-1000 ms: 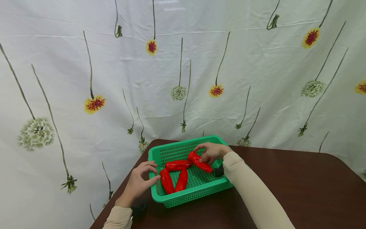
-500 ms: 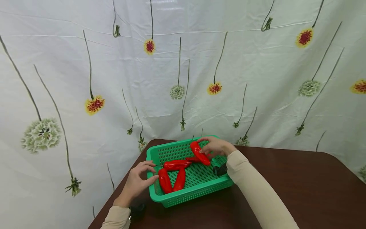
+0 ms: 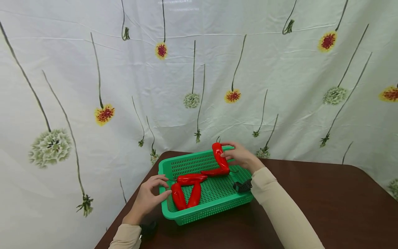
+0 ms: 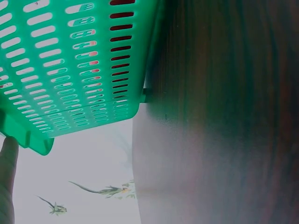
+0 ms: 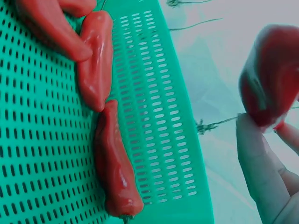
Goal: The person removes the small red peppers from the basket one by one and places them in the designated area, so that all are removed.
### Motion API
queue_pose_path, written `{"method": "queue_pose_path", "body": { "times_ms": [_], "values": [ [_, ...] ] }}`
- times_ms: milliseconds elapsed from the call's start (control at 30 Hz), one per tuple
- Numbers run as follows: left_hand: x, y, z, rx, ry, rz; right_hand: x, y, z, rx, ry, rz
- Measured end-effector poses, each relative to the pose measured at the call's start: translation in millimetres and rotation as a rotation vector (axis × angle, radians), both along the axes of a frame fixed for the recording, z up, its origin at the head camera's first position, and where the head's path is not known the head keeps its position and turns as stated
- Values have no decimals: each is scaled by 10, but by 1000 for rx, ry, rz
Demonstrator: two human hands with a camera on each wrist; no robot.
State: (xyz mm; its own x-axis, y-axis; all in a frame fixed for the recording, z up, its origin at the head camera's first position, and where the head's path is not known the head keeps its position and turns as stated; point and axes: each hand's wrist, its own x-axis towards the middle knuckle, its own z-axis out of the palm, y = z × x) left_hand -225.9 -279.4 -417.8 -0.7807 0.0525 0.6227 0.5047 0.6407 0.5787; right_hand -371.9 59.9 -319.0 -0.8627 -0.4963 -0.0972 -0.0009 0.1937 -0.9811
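Observation:
My right hand (image 3: 239, 155) pinches a glossy red chili pepper (image 3: 219, 154) between thumb and fingers, its thin stem pointing up near the far rim of the green basket (image 3: 208, 213). In the right wrist view the held pepper (image 5: 273, 74) shows beyond the basket's wall, blurred, with a fingertip against it. Below it, another red pepper (image 3: 214, 172) lies in the basket beside a sideways one (image 3: 191, 178). Two more peppers, a left one (image 3: 178, 196) and its neighbour (image 3: 194, 194), rest at the near left. My left hand (image 3: 148, 195) sits at the left rim, fingers loosely curved and holding nothing.
The slotted basket stands on a dark brown table (image 3: 298, 193). Close behind the table hangs a white flowered cloth (image 3: 174, 79). A black device (image 3: 242, 186) shows at my right wrist, over the basket's right end.
My right hand has lifted the pepper up and toward the far rim, turning it more upright. The pepper beneath it has come into view. My left hand stays at the rim.

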Motion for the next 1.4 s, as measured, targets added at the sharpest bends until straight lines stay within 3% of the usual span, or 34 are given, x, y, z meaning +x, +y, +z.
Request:
{"method": "queue_pose_path", "body": {
  "times_ms": [433, 600, 933, 1400],
  "values": [
    [59, 14, 15, -4, 26, 4, 216, 269, 99, -154, 33, -126],
    [64, 7, 0, -6, 48, 0, 254, 381, 35, -166, 57, -152],
    [60, 19, 21, -10, 31, 5, 422, 667, -113, -364, 21, -194],
    [62, 28, 55, 1, 25, -4, 470, 1041, -155, -334, 43, -278]
  ]
}}
